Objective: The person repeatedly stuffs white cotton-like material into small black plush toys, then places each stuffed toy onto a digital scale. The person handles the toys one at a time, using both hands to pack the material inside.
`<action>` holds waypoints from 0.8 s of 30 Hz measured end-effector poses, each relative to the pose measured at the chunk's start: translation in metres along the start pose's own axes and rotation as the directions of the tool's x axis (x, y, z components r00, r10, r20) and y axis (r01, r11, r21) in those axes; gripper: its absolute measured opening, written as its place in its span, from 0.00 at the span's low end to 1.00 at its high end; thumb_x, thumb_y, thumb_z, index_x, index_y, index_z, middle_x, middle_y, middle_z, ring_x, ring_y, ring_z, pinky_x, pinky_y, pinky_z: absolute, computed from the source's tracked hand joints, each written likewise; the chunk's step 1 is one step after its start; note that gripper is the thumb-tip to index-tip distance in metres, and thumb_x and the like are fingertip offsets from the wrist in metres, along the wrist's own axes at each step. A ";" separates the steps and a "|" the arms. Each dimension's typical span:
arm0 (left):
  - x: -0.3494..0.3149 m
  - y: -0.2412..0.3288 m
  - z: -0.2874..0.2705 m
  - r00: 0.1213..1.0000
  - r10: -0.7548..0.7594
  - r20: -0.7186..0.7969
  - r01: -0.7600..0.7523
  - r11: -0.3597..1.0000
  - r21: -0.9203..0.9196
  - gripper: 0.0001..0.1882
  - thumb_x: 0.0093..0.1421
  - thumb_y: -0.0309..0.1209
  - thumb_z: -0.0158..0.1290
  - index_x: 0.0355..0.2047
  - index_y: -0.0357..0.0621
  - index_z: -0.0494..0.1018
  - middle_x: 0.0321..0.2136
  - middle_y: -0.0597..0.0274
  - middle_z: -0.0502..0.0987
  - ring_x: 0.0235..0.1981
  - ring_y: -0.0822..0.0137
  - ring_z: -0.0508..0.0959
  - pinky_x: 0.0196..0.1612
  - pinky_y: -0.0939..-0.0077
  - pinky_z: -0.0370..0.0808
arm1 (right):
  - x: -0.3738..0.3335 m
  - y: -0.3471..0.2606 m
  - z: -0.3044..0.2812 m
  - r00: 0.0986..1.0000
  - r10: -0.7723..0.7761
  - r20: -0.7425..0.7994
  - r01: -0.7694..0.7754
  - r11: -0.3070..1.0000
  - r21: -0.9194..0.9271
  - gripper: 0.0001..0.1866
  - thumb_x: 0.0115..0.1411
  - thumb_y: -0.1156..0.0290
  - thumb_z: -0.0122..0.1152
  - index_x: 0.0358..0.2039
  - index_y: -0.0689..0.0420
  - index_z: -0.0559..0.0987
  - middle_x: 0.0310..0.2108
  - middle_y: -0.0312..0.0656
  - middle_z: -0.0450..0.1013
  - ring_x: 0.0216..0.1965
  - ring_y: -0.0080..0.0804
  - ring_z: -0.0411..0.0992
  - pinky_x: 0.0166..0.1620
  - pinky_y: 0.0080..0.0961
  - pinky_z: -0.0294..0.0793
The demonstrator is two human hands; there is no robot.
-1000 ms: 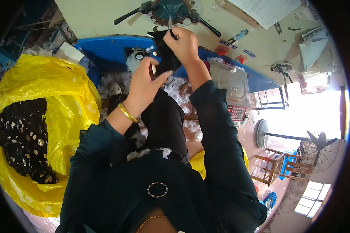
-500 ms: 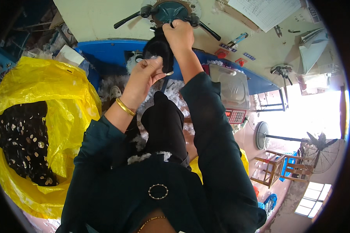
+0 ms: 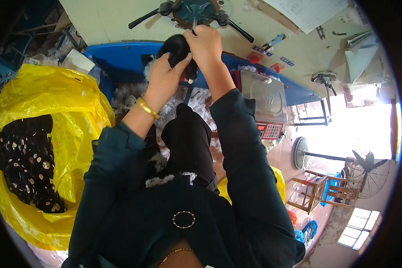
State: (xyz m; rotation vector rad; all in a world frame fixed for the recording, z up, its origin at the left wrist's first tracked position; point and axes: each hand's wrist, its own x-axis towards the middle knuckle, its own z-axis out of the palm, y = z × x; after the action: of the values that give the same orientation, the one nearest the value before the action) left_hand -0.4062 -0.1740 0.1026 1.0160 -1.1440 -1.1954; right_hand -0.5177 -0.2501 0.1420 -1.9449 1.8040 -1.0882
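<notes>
Holding a soft black plush piece (image 3: 175, 48) with both hands, the person sits facing the bench, upper middle of the frame. Left hand (image 3: 163, 77) grips its lower left side, thumb on the near face, fingers wrapped behind and mostly hidden. Right hand (image 3: 205, 43) is clenched on its upper right edge, just below a thin metal nozzle (image 3: 194, 23); whether the nozzle goes inside the piece, can't tell from where I stand.

So the piece sits between the two hands, bulk bulging up and left above the left thumb, lower end hanging down under the right wrist. Looks short-furred, rounded on top, dark all over except a small white tip (image 3: 190, 81) at the bottom. Exact shape unclear, hands cover a lot.

Nozzle comes out of a round dark teal metal machine head (image 3: 195, 10) at the top edge, black lever handle (image 3: 144, 18) sticking out left. Left of frame: big crinkled yellow woven sack (image 3: 87, 100), holding a heap of black pieces with pale spots (image 3: 26, 163). White fluffy stuffing (image 3: 202, 99) litters the floor, centre. Flat-topped scale with red keypad housing (image 3: 265, 100), right of centre, near the right forearm.
</notes>
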 end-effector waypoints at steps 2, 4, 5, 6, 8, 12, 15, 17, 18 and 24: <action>0.002 -0.004 0.001 1.000 -0.004 0.029 0.007 0.995 -0.097 0.14 0.60 0.32 0.55 0.37 0.31 0.70 0.27 0.57 0.77 0.25 0.69 0.79 0.28 0.77 0.76 | -0.002 0.002 0.002 1.000 -0.005 0.002 0.005 0.998 0.059 0.16 0.48 0.62 0.59 0.17 0.63 0.73 0.20 0.53 0.71 0.25 0.55 0.70 0.29 0.41 0.69; -0.018 0.006 0.002 0.985 -0.118 0.128 0.154 0.934 -0.322 0.15 0.61 0.31 0.54 0.43 0.32 0.69 0.35 0.55 0.77 0.32 0.68 0.80 0.34 0.76 0.79 | -0.015 0.013 -0.001 1.000 -0.009 0.007 0.008 0.994 0.104 0.16 0.48 0.62 0.60 0.17 0.63 0.72 0.19 0.54 0.69 0.22 0.54 0.69 0.27 0.40 0.68; -0.030 0.003 -0.002 0.977 -0.130 0.168 0.186 0.906 -0.381 0.16 0.62 0.32 0.53 0.46 0.33 0.67 0.39 0.55 0.76 0.36 0.67 0.79 0.39 0.73 0.78 | -0.024 0.016 -0.001 0.999 -0.030 0.015 0.028 0.991 0.131 0.16 0.48 0.63 0.60 0.17 0.63 0.71 0.18 0.54 0.68 0.21 0.53 0.67 0.26 0.39 0.67; -0.045 -0.005 -0.008 0.968 -0.146 0.202 0.223 0.872 -0.437 0.17 0.63 0.32 0.51 0.48 0.34 0.66 0.43 0.54 0.74 0.41 0.66 0.77 0.44 0.71 0.77 | -0.033 0.017 -0.003 0.997 -0.075 0.000 0.074 0.984 0.164 0.16 0.49 0.66 0.61 0.17 0.63 0.68 0.16 0.53 0.63 0.16 0.45 0.59 0.22 0.34 0.62; -0.054 -0.007 -0.011 0.912 -0.267 0.312 0.411 0.609 -0.678 0.20 0.66 0.36 0.47 0.52 0.36 0.64 0.52 0.54 0.69 0.53 0.64 0.71 0.55 0.65 0.70 | -0.046 0.024 -0.005 0.990 -0.143 -0.018 0.141 0.940 0.310 0.15 0.49 0.69 0.62 0.16 0.63 0.66 0.14 0.50 0.59 0.16 0.37 0.54 0.21 0.31 0.59; -0.065 -0.012 -0.013 0.966 -0.095 0.242 0.233 0.726 -0.646 0.17 0.64 0.40 0.50 0.47 0.42 0.70 0.49 0.59 0.72 0.46 0.68 0.76 0.49 0.71 0.73 | -0.055 0.040 -0.004 0.974 -0.224 -0.037 0.214 0.853 0.476 0.16 0.50 0.75 0.61 0.15 0.61 0.63 0.13 0.41 0.52 0.18 0.21 0.49 0.20 0.25 0.53; -0.053 -0.013 0.000 0.963 -0.225 0.147 0.269 0.807 -0.525 0.06 0.58 0.24 0.57 0.34 0.42 0.71 0.38 0.69 0.73 0.31 0.74 0.75 0.42 0.80 0.74 | -0.054 0.043 -0.002 0.971 -0.237 -0.009 0.199 0.794 0.574 0.15 0.51 0.76 0.60 0.15 0.60 0.63 0.14 0.39 0.52 0.19 0.19 0.50 0.21 0.24 0.54; -0.049 -0.041 -0.001 0.991 -0.061 0.116 0.093 0.949 -0.300 0.15 0.51 0.14 0.59 0.36 0.41 0.70 0.41 0.69 0.70 0.35 0.77 0.72 0.42 0.83 0.72 | -0.051 0.050 0.007 0.960 -0.272 -0.059 0.251 0.754 0.607 0.14 0.50 0.77 0.60 0.15 0.60 0.64 0.14 0.40 0.53 0.18 0.21 0.51 0.21 0.24 0.55; -0.044 -0.038 0.007 0.989 0.148 0.010 -0.149 0.989 0.022 0.15 0.48 0.13 0.60 0.29 0.41 0.66 0.33 0.67 0.67 0.31 0.73 0.68 0.39 0.84 0.71 | -0.045 0.056 0.010 0.938 -0.319 -0.138 0.346 0.820 0.455 0.12 0.49 0.77 0.60 0.16 0.62 0.66 0.14 0.46 0.56 0.16 0.29 0.53 0.21 0.27 0.57; -0.001 -0.033 -0.005 0.876 0.447 0.182 -0.482 0.789 0.380 0.18 0.42 0.12 0.58 0.24 0.38 0.59 0.31 0.62 0.64 0.31 0.66 0.65 0.38 0.79 0.70 | -0.016 0.051 0.022 0.920 -0.279 -0.276 0.363 0.873 0.325 0.07 0.46 0.75 0.60 0.18 0.63 0.71 0.17 0.53 0.65 0.18 0.51 0.64 0.22 0.34 0.63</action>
State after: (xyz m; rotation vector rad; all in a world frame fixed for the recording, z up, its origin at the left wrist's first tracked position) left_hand -0.4066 -0.1764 0.0695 0.9179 -1.6512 -0.6067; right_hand -0.5397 -0.2508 0.0886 -1.9880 1.2566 -1.6775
